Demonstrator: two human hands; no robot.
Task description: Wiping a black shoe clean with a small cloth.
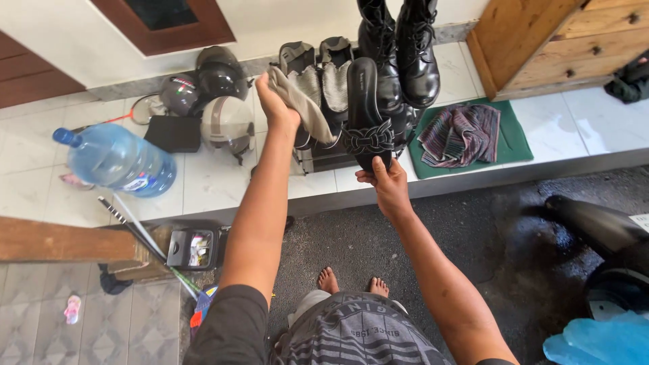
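Above sandal (pixel 367 108), both arms outstretched

A big blue water bottle (pixel 115 161) lies on its side near the left edge of the white tiled step (pixel 216 182). Three helmets (pixel 220 101) cluster against the back wall, a flat black case (pixel 175 133) just beside them. Tall black boots (pixel 400 51) stand at the back of the step, next to a wooden cabinet (pixel 547 44). A striped cloth (pixel 461 134) lies crumpled on a green mat (pixel 517 143) at the front edge.
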